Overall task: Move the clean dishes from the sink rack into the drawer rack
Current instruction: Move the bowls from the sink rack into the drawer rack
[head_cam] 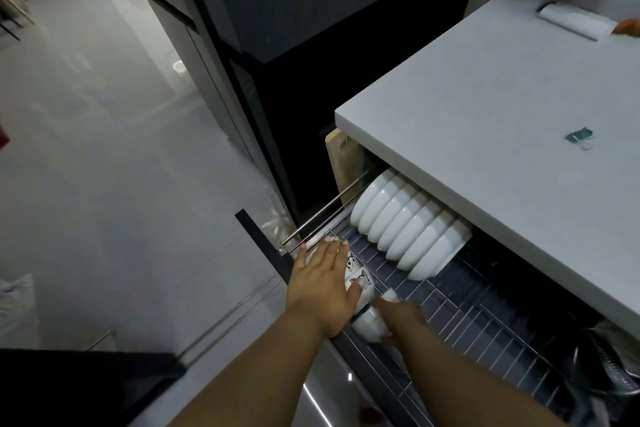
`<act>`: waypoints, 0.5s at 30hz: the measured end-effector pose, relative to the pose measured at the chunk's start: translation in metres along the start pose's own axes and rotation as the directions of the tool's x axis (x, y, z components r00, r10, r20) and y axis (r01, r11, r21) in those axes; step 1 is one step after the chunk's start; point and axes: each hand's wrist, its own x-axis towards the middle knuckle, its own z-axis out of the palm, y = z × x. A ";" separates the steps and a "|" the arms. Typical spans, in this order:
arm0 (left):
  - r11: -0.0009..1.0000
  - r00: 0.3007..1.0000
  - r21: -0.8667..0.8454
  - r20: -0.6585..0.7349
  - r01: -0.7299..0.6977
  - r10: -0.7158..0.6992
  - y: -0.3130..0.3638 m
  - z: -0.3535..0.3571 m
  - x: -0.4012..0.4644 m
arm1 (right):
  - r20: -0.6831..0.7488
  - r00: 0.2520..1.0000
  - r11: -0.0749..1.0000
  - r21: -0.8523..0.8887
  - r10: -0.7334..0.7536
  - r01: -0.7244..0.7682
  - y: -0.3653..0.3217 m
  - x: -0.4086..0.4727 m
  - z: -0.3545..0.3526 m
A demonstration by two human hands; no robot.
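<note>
Our left hand (323, 282) lies flat, fingers straight, on a printed mug (358, 276) at the front left of the wire drawer rack (460, 315). Our right hand (401, 321) grasps a small white cup (369, 324) beside it. Behind them, eight white bowls (405, 232) stand nested in one row under the counter (502, 121).

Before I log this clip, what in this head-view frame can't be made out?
- Right hand: motion-blurred, so its grip on the small white cups is unclear.
- Printed cup: mostly covered by the left hand; its design is unreadable.
- Row of white bowls: its far end is hidden under the countertop.
- Dark items at the drawer rack's right end: too dim, cut by the frame edge.
- Sink rack: out of view.
</note>
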 end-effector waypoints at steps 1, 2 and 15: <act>1.000 1.000 -0.014 -0.008 0.002 -0.002 0.000 0.000 0.000 | -0.002 1.000 0.999 -0.041 -0.004 0.004 -0.007 -0.013 0.002; 1.000 1.000 -0.024 -0.013 0.002 -0.003 -0.001 0.000 0.000 | -0.015 1.000 0.999 -0.053 -0.007 0.006 -0.011 -0.019 0.005; 0.999 0.999 -0.037 0.031 0.024 -0.023 0.000 -0.004 0.000 | 0.064 0.997 0.979 -0.198 -0.041 0.052 -0.025 -0.023 0.007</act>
